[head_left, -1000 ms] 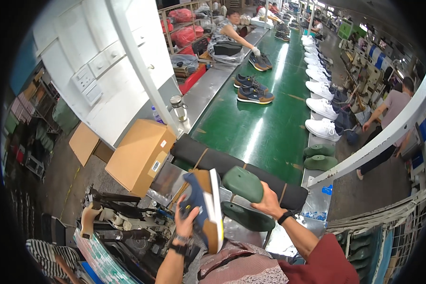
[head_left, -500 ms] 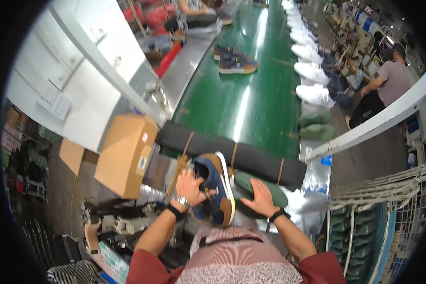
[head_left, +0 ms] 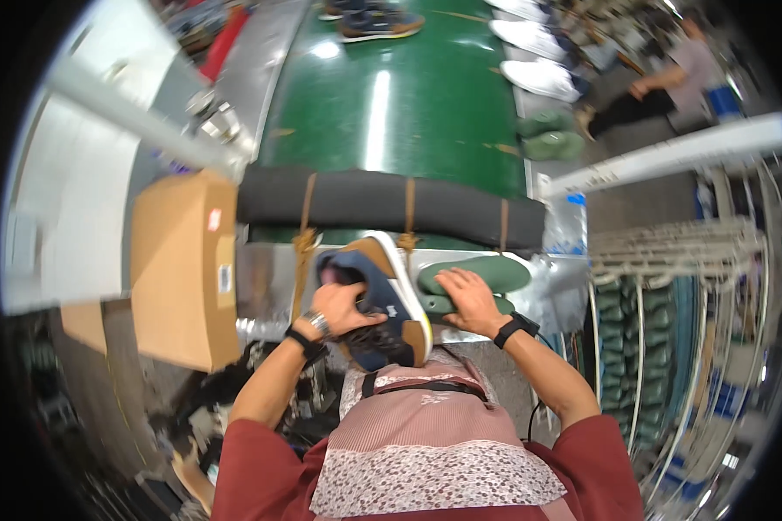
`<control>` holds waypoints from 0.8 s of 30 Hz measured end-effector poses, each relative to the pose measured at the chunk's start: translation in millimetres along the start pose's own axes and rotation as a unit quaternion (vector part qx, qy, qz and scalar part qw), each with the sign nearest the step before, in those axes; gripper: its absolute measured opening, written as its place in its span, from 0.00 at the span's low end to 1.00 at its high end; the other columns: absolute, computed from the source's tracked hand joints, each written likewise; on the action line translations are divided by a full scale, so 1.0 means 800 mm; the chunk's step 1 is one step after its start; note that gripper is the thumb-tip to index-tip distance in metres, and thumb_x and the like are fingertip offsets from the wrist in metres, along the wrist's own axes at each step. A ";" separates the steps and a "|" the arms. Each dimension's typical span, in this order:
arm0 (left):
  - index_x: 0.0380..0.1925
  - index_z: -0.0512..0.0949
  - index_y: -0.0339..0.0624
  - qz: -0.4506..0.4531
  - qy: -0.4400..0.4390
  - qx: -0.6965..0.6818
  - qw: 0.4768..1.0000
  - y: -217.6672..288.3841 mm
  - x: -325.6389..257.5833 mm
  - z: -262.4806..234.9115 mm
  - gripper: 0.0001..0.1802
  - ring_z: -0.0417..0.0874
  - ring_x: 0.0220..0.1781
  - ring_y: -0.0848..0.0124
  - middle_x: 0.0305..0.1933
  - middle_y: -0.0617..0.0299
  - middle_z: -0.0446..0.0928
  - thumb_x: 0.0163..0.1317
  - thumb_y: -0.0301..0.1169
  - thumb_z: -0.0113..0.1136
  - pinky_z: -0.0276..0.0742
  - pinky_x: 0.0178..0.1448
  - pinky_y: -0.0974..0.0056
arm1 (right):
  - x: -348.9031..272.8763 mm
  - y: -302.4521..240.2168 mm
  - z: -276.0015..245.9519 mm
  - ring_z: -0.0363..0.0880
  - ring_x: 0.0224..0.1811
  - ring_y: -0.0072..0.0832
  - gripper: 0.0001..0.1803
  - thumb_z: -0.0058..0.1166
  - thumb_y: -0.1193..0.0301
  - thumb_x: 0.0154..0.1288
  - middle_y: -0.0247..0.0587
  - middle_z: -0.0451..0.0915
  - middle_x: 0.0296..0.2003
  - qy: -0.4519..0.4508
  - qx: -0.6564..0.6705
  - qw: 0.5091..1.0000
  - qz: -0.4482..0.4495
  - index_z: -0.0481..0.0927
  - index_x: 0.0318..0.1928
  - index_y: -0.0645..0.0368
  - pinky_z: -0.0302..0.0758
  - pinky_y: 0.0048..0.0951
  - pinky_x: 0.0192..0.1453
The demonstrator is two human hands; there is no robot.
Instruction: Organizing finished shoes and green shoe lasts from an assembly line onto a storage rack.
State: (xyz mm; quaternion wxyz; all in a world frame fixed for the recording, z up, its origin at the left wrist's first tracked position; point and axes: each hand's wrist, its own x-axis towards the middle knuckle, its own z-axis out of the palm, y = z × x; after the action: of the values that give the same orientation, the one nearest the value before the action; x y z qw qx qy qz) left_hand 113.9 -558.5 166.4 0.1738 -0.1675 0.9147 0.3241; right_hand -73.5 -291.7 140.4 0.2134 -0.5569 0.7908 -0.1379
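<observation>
A navy and brown lace-up shoe point(head_left: 393, 311) with a white sole is tilted on its side, close in front of my apron. My left hand point(head_left: 343, 311) is closed on it, with the thumb at the dark laces and the fingers by the opening. To its right, two green shoe lasts point(head_left: 487, 271) lie side by side on the metal bench end point(head_left: 265, 295). My right hand point(head_left: 471, 302) rests over them, its fingers and thumb around the nearer one, which it partly hides.
A black padded roll point(head_left: 347, 198), tied with cords, crosses the near end of the green conveyor belt point(head_left: 339, 113). A cardboard box point(head_left: 182, 269) stands at left; a white wire rack point(head_left: 678, 252) holds green lasts at right. White shoes point(head_left: 540, 78) line the belt; a person point(head_left: 682, 74) sits beyond.
The view has tipped downward, showing more of my apron and less of the far belt. My right thumb and fingers now close around the nearer last. The shoe stays in my left hand.
</observation>
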 end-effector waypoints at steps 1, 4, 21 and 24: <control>0.44 0.84 0.40 -0.020 0.027 -0.007 0.999 -0.010 -0.006 0.003 0.41 0.87 0.41 0.47 0.36 0.45 0.86 0.47 0.68 0.68 0.82 0.47 0.50 | -0.010 0.000 0.004 0.66 0.71 0.49 0.47 0.75 0.69 0.42 0.47 0.70 0.67 -0.012 -0.009 1.000 -0.014 0.68 0.66 0.55 0.62 0.52 0.74; 0.39 0.85 0.33 -0.062 0.158 -0.117 0.979 -0.034 -0.020 -0.009 0.34 0.88 0.37 0.53 0.35 0.46 0.86 0.43 0.54 0.78 0.82 0.47 0.56 | -0.038 -0.009 0.006 0.63 0.73 0.49 0.45 0.71 0.73 0.45 0.45 0.68 0.68 -0.048 -0.014 0.999 -0.021 0.68 0.67 0.55 0.57 0.54 0.78; 0.51 0.78 0.35 0.063 0.095 -0.117 0.987 0.046 0.195 0.088 0.30 0.80 0.50 0.47 0.47 0.44 0.81 0.59 0.49 0.67 0.75 0.57 0.49 | -0.109 -0.095 0.106 0.58 0.74 0.51 0.64 0.73 0.48 0.53 0.57 0.54 0.73 0.251 0.668 0.423 0.559 0.42 0.76 0.59 0.66 0.54 0.71; 0.64 0.71 0.33 0.108 0.109 -0.187 0.970 0.030 0.163 0.215 0.40 0.81 0.55 0.49 0.61 0.41 0.76 0.62 0.52 0.66 0.75 0.60 0.51 | -0.087 -0.096 0.115 0.58 0.75 0.48 0.67 0.75 0.47 0.51 0.60 0.52 0.74 0.291 0.702 0.443 0.476 0.41 0.75 0.63 0.70 0.51 0.69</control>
State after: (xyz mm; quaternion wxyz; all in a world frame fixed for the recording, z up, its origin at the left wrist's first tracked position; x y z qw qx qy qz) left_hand 24.5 -453.7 -2.0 0.0027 -0.1314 0.8641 0.4858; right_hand 54.7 -251.1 107.7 0.3209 0.3196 0.5807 -0.6765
